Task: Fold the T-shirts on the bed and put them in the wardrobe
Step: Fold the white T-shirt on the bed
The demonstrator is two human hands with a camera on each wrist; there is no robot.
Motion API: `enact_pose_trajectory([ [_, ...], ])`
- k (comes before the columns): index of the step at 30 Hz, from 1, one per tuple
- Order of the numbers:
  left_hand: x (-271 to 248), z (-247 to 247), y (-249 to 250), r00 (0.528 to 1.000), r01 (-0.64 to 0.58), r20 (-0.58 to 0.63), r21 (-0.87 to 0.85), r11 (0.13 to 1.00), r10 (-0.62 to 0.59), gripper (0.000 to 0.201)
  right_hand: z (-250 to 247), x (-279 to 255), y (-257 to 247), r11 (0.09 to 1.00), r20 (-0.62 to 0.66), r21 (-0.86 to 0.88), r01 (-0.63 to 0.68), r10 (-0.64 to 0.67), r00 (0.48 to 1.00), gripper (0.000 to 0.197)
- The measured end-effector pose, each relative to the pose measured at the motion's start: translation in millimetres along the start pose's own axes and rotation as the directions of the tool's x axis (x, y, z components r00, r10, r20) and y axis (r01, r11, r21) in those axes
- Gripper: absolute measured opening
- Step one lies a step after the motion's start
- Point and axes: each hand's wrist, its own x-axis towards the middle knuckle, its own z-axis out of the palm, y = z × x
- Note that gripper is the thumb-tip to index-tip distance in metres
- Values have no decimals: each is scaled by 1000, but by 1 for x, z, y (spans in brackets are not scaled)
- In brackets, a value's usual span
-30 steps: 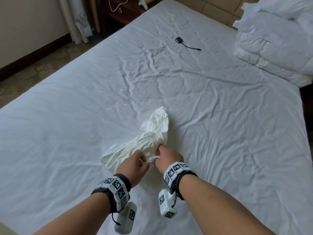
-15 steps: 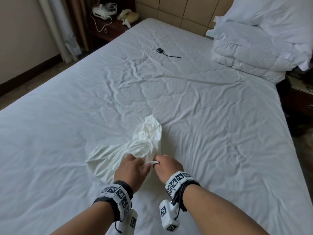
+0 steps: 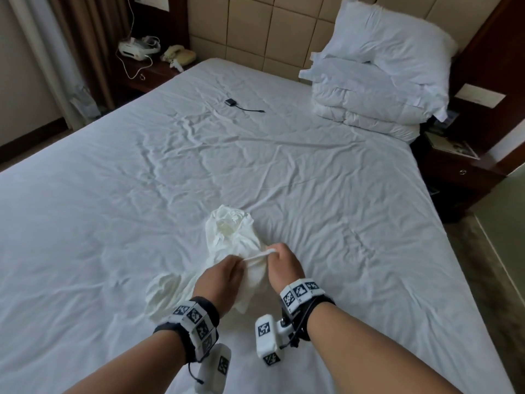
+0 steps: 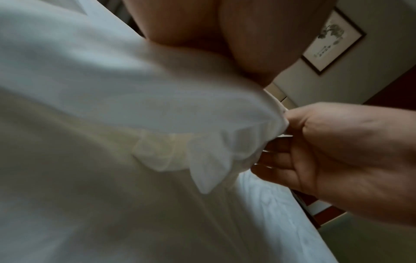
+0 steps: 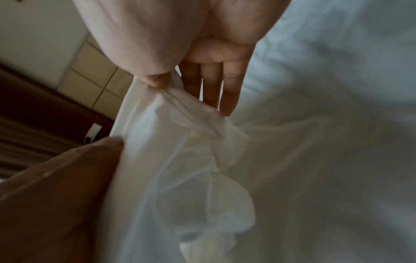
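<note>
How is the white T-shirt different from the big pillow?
The T-shirt is crumpled and thin; the pillow is puffy. The T-shirt lies near the person, pinched by the left hand and right hand; the pillow leans against the headboard, untouched. Both are white and on the bed.

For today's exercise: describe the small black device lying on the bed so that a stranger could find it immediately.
Start at the white bed and look toward the headboard end. Left of the stacked pillows lies the small black device, the only dark thing on the sheet, trailing a thin black cable.
</note>
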Motion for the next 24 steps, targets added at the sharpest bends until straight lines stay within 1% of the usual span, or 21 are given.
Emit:
enact_pose_trajectory([
  [2,-6,7,9,1000,-3,-7,-123,992,2,25,-3,-7,11,995,-53,94,-18,23,998,24],
  [4,-13,9,18,1000,-17,8,-233,972,19,45,-11,-17,20,988,-81,153,-13,26,996,23],
  [5,-17,8,23,999,-12,43,-246,969,24,54,-16,-23,22,985,-97,172,-10,28,995,23],
  [6,-21,4,29,995,-11,91,-220,975,32,58,-23,-27,23,982,-118,187,-5,27,993,23],
  [7,-24,0,37,988,-20,149,-158,987,43,57,-30,-30,24,980,-138,201,5,24,990,22],
  [9,-29,-6,47,959,-86,272,29,996,75,61,-45,-38,26,979,-180,202,26,11,984,20],
  [10,-30,-7,51,947,-130,310,111,985,90,62,-52,-42,28,982,-200,187,37,1,980,25],
  [11,-32,-8,52,944,-153,316,166,974,94,56,-60,-48,31,985,-214,165,43,-7,977,31],
  [13,-38,-12,52,964,-147,246,177,973,101,30,-72,-61,38,992,-233,117,45,-16,972,37],
  [14,-41,-14,51,973,-140,207,152,978,107,19,-77,-68,42,995,-238,92,47,-24,971,36],
  [15,-45,-16,51,976,-144,180,115,983,122,15,-81,-76,45,996,-244,66,55,-37,969,33],
  [17,-51,-21,56,973,-174,164,61,983,162,20,-88,-90,49,996,-261,33,78,-67,963,30],
  [19,-56,-27,60,973,-195,140,57,979,186,28,-93,-101,49,993,-285,42,106,-90,954,32],
  [21,-59,-34,60,978,-199,85,73,977,193,31,-99,-112,48,988,-316,49,146,-124,941,32],
  [23,-64,-42,55,985,-169,53,91,981,165,31,-109,-120,52,987,-372,38,158,-133,919,30],
  [24,-67,-45,50,990,-134,45,98,986,130,33,-115,-123,58,991,-404,30,129,-106,908,30],
])
